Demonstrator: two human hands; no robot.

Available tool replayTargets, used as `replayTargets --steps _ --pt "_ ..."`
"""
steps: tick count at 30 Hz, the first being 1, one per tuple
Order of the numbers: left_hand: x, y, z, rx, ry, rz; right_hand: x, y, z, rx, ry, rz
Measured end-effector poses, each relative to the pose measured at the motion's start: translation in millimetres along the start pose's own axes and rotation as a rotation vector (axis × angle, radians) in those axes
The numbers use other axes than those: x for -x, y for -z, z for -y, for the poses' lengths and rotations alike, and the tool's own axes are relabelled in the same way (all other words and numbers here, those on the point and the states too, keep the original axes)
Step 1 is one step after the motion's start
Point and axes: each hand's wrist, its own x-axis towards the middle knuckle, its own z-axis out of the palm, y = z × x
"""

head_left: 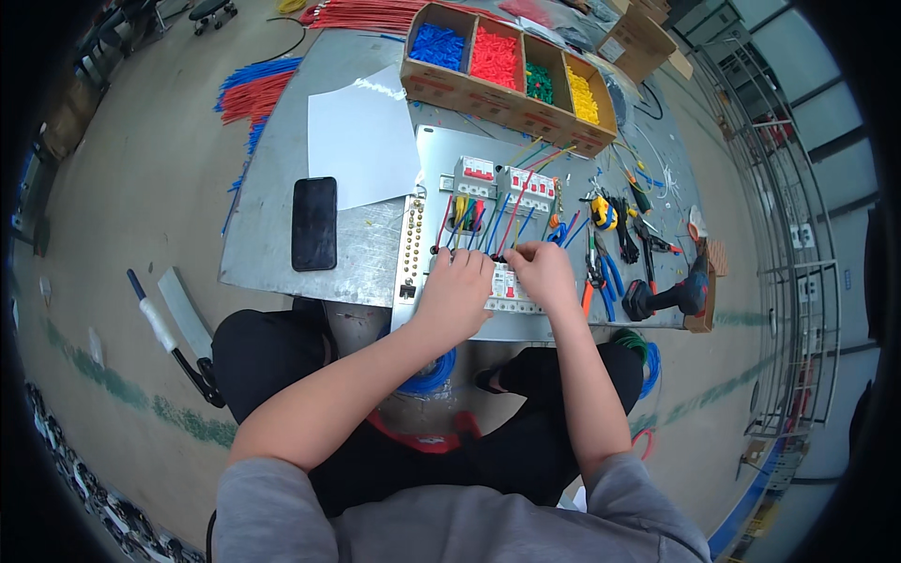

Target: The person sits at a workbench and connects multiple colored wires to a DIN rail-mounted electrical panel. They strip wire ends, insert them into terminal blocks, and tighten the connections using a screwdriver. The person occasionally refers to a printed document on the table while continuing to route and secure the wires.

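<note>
A light grey metal mounting plate (434, 145) lies before me on the table. It carries a two-pole-looking circuit breaker (476, 175), a wider breaker group (528, 188) beside it, and a nearer breaker row (510, 293). My left hand (455, 289) is bent over the left part of that nearer row, its fingertips among coloured wires and its thumb mostly hidden. My right hand (544, 276) is closed in a pinch at the row's far edge, where a red wire (514, 214) comes down. The pinched wire end is hidden by the fingers. A brass terminal strip (411, 239) runs along the plate's left side.
A cardboard box (507, 105) with blue, red, green and yellow small parts stands at the back. White paper (361, 141) and a black phone (314, 223) lie left. Pliers (610, 272), a tape measure (603, 214) and a cordless drill (671, 293) lie right.
</note>
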Motion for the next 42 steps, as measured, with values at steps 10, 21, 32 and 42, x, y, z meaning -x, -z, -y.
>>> replayTargets --steps 10,21,32,42 --pt "0 -7 17 0.065 -0.066 -0.054 -11 -6 5 0.267 0.066 -0.133" --pt "1 -15 20 0.088 -0.101 -0.161 -27 -5 19 0.558 0.417 0.051" --pt "0 -11 19 0.132 -0.068 -0.134 -12 9 29 0.272 0.186 -0.01" --pt "0 -11 15 0.122 -0.047 -0.108 -17 13 31 0.316 -0.057 0.212"
